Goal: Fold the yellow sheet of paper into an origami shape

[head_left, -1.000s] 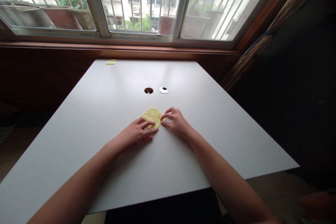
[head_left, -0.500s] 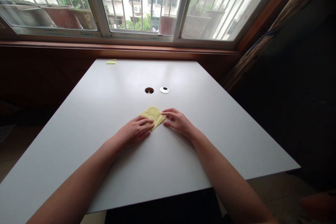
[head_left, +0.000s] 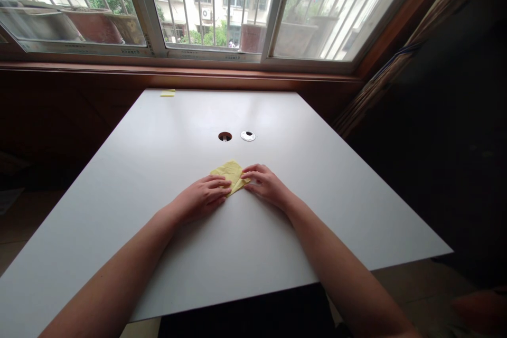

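Note:
A piece of thin yellow paper (head_left: 232,170), folded and creased, lies on the white table in front of me. My left hand (head_left: 208,194) rests flat over its left and near part, fingers stretched out. At the paper's right corner, my right hand (head_left: 264,184) has its thumb and fingers bent around a folded flap and pinches it. The part of the paper beneath my left fingers is hidden.
The white table (head_left: 190,264) has a round hole (head_left: 225,137) beyond the paper, with a silver ring-shaped cover (head_left: 248,136) beside it. Another yellow piece (head_left: 168,93) lies at the far left edge. A barred window (head_left: 214,5) is behind the table; a curtain (head_left: 380,82) hangs at right.
My right fingers have shifted slightly left and closed in on the paper's right flap, which lies a little differently. My left hand stays nearly in place.

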{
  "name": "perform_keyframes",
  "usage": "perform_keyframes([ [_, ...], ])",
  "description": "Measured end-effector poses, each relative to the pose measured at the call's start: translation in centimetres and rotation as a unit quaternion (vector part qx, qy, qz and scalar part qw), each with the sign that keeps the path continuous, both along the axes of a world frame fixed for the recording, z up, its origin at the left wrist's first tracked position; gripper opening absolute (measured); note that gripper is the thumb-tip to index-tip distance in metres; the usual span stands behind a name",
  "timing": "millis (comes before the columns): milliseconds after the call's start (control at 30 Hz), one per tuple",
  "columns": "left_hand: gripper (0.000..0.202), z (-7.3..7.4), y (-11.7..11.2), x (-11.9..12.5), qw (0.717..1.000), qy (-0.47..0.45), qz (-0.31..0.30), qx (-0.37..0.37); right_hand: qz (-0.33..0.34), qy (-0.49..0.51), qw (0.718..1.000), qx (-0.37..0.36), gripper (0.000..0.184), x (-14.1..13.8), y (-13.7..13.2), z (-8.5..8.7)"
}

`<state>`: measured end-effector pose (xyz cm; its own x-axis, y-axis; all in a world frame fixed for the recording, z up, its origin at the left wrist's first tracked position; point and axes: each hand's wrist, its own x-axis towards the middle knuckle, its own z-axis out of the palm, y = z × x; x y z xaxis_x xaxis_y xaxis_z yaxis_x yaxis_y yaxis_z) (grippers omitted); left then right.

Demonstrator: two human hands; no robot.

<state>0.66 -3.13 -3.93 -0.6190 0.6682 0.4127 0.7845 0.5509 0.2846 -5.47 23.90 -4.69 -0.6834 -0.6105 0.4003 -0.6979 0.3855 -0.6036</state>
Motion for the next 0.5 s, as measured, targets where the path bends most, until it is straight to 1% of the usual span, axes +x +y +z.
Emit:
perform_keyframes([
  [100,0.03,0.1,-0.1,0.0,1.0,-0.003,-0.004,0.0,-0.008,0.022,1.0,0.01,0.016,0.0,0.1,0.0],
  [233,0.032,-0.1,0.0,0.1,1.0,-0.004,-0.012,-0.005,-0.003,0.04,0.999,0.028,0.018,0.3,0.3,0.5],
  [333,0.035,-0.2,0.3,0.4,1.0,-0.008,-0.023,-0.008,-0.012,0.058,0.997,0.045,0.014,0.7,0.0,0.9],
  [500,0.032,0.4,1.2,0.9,0.999,-0.031,-0.039,-0.009,0.003,0.068,0.995,0.074,0.015,1.2,-1.0,1.1],
])
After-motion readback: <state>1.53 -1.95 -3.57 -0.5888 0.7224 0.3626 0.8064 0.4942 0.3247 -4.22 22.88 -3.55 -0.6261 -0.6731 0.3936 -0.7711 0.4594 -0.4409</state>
